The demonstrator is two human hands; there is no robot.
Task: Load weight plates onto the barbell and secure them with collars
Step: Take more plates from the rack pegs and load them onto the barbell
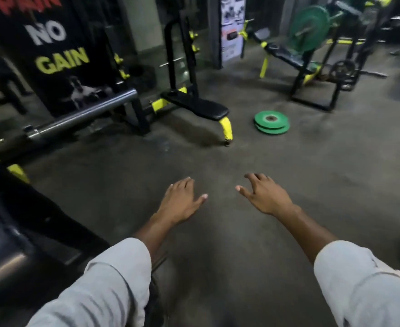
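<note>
A bare steel barbell sleeve (83, 112) juts out from a rack at the left, with nothing loaded on it. Two green weight plates (272, 125) lie stacked flat on the floor further ahead, right of centre. My left hand (182, 201) and my right hand (263, 195) are both stretched out over the floor, palms down, fingers spread and holding nothing. Both hands are well short of the green plates. No collar shows in the view.
A black flat bench (199, 107) with yellow legs stands between the barbell and the plates. At the back right a second bench rack (312, 67) carries a large green plate (309, 27). A dark padded bench (10, 232) fills the lower left. Grey floor (217, 161) spreads ahead.
</note>
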